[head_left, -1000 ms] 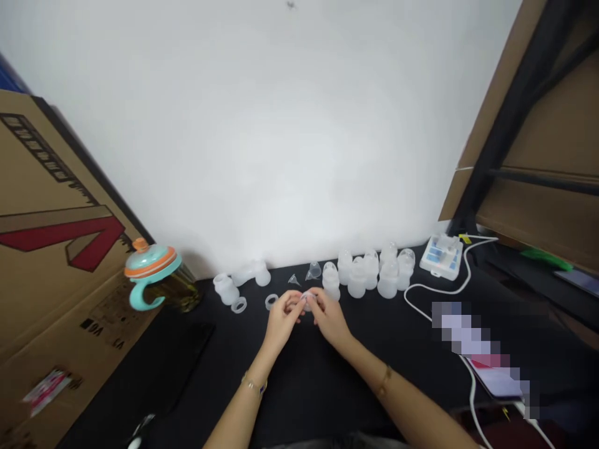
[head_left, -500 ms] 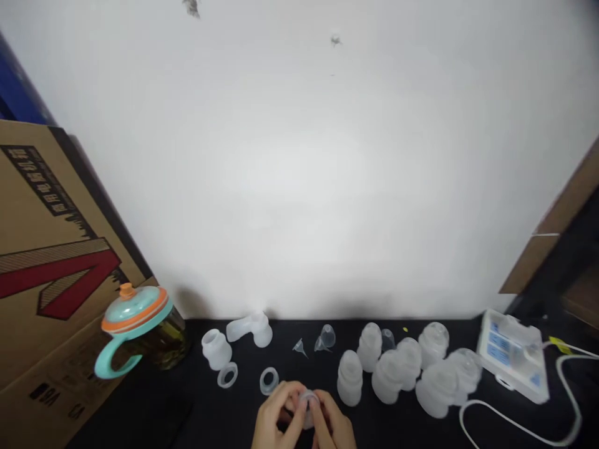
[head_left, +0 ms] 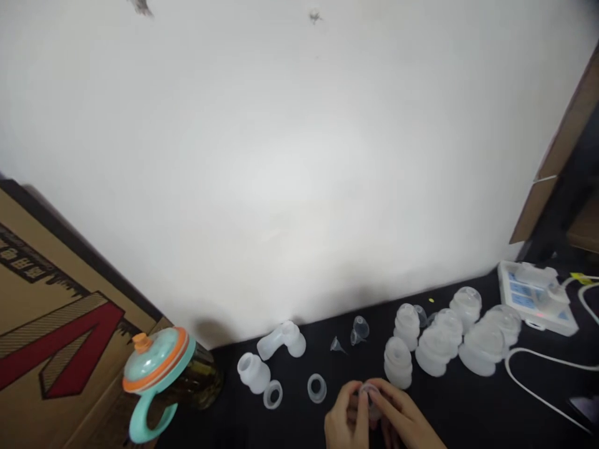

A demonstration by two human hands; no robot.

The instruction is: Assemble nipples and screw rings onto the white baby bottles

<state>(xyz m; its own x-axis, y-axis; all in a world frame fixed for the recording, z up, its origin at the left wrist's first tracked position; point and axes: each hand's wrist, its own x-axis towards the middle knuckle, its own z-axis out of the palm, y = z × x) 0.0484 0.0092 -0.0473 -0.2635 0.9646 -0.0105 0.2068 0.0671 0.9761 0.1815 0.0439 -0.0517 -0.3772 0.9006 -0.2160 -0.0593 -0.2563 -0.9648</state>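
Observation:
At the bottom of the head view, my left hand (head_left: 342, 416) and my right hand (head_left: 403, 413) are closed together on a small translucent cap-like part (head_left: 371, 399). The fingers hide much of this part, so its exact kind is unclear. A translucent ring (head_left: 317, 388) lies just left of my left hand. Close behind my right hand stands a frosted plastic piece (head_left: 398, 363) with a stepped shape. Small clear funnel-like pieces (head_left: 337, 345) and a little clear dome (head_left: 360, 327) lie further back.
A cluster of frosted domed pieces (head_left: 437, 350) stands right. A white box (head_left: 538, 299) with a cable (head_left: 543, 395) is beyond. Left are a white neck piece (head_left: 253, 373), another ring (head_left: 272, 395), an angled white tube (head_left: 281, 340), a lidded jug (head_left: 159, 368) and a carton (head_left: 56, 349).
The camera view has turned and tilted, so the table things sit further right and slanted. Both hands still hold the small translucent part.

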